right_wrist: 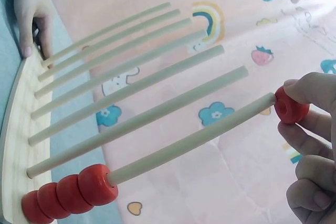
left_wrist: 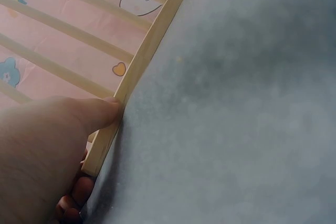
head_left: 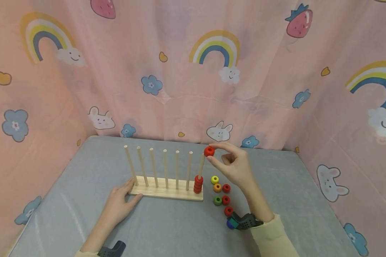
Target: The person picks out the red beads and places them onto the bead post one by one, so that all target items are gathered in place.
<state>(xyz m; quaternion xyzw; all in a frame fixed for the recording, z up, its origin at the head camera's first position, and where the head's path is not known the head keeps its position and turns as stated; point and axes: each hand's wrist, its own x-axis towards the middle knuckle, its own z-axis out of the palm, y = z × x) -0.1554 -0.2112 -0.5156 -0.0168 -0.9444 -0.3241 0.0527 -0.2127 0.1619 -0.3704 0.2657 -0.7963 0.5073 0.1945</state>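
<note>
A wooden rack (head_left: pixel 167 192) with several upright pegs stands on the table. Its left end is held by my left hand (head_left: pixel 117 205), thumb on the front edge (left_wrist: pixel 102 111) and fingers round the end. Several red beads (head_left: pixel 198 185) are stacked at the foot of the rightmost peg (right_wrist: pixel 194 142). Between thumb and fingertips, my right hand (head_left: pixel 233 166) pinches another red bead (head_left: pixel 209 151). In the right wrist view this bead (right_wrist: pixel 291 106) is at the peg's tip; whether it is threaded on, I cannot tell. The other pegs carry no beads.
Right of the rack lie loose beads: yellow (head_left: pixel 214 180), orange (head_left: pixel 217 187), green (head_left: pixel 217 200) and several red (head_left: pixel 226 188). A blue bead (head_left: pixel 229 225) is partly hidden by the right wrist camera (head_left: pixel 246 221). A patterned pink curtain (head_left: pixel 180 107) hangs behind the grey table (head_left: pixel 167 228).
</note>
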